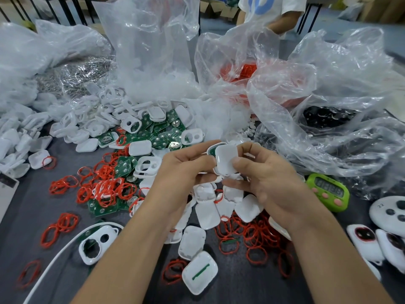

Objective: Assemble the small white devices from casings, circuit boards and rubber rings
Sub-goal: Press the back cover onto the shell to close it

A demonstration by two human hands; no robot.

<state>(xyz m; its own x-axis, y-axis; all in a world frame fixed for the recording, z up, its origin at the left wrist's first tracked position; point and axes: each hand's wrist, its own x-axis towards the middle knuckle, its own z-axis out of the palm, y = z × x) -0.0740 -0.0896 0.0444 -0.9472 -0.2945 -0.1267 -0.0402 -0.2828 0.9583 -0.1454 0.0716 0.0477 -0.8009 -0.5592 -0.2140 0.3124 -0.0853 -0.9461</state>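
Note:
Both my hands hold one small white device (225, 160) above the middle of the table. My left hand (186, 170) pinches its left side, where a green circuit board edge shows under the white cover. My right hand (263, 172) grips the right side, thumb pressed on the cover. Beneath lie several white casings (207, 212), some closed, and one casing with two holes (96, 244) at the lower left. Green circuit boards (157, 132) are heaped behind. Red rubber rings (105, 185) are scattered left and right of my arms.
Large clear plastic bags (317, 106) of parts crowd the back and right. A green digital timer (327, 189) stands at the right, with finished white remotes (368, 240) near the right edge. A white cable (65, 246) curves at the lower left. A person in a white shirt (269, 12) stands behind the table.

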